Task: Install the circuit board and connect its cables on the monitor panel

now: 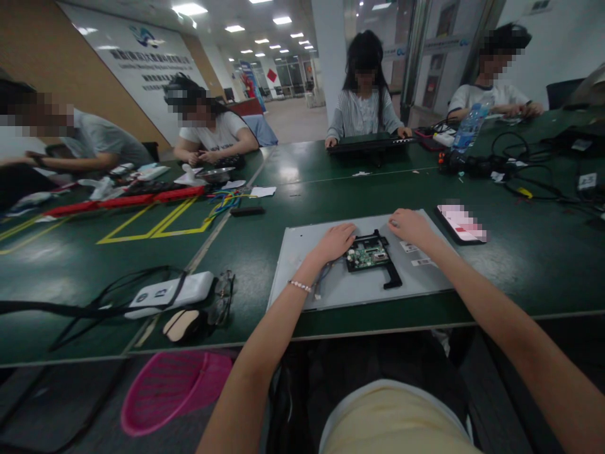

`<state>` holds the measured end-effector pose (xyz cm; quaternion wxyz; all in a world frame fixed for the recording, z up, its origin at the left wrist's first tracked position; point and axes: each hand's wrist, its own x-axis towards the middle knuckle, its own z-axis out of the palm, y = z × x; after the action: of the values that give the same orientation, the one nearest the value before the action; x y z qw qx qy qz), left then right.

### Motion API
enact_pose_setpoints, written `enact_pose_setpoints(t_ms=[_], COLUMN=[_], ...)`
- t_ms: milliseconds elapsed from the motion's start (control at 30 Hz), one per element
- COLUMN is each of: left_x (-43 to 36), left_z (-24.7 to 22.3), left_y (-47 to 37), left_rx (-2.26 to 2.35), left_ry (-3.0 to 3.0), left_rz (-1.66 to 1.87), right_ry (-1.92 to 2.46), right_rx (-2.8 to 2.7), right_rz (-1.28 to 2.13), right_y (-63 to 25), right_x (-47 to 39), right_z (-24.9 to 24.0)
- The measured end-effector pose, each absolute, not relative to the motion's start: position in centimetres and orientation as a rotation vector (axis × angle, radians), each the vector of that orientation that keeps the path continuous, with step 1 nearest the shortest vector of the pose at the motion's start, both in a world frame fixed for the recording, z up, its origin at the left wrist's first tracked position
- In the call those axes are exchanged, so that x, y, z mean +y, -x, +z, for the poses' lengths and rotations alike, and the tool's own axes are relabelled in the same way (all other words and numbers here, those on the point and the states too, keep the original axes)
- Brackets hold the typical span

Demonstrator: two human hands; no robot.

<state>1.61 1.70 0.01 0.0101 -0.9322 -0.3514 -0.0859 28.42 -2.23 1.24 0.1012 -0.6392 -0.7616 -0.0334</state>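
The panel (pixel 293 255) lies flat on the green table (pixel 534 265), right of centre in the frame, with the circuit board (pixel 368 255) and its black bracket (pixel 392 275) at its middle. The left hand (pixel 336 243) rests on the panel, fingers at the board's upper-left corner; whether they grip anything, I cannot tell. The right hand (pixel 410 228) is near the panel's upper edge, fingers bent, to the upper right of the board; its grip cannot be made out either.

A phone (pixel 459 223) lies just right of the panel. At lower left are glasses (pixel 225 293), a mouse (pixel 182 326) and a white box (pixel 193 288) with a black cable across it; a pink basket (pixel 161 388) is below the table edge. Across the upper frame sit four people, one at top centre with both hands at a black panel (pixel 371 144).
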Motion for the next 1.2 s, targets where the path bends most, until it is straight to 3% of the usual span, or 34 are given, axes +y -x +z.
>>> enact_pose_setpoints(t_ms=[367,1200], left_x=[1.4,1.6], left_z=[0.3,0.0], left_y=[-1.7,-1.7], left_rx=[-1.123,-1.127], left_ry=[2.917,2.92], left_rz=[-0.252,-0.228], right_ry=[1.762,1.738], right_rx=[-2.311,-2.451], right_rz=[-0.014,-0.169], right_y=[-27.6,-27.5], right_x=[-1.9,-1.7], right_z=[-0.8,-1.8])
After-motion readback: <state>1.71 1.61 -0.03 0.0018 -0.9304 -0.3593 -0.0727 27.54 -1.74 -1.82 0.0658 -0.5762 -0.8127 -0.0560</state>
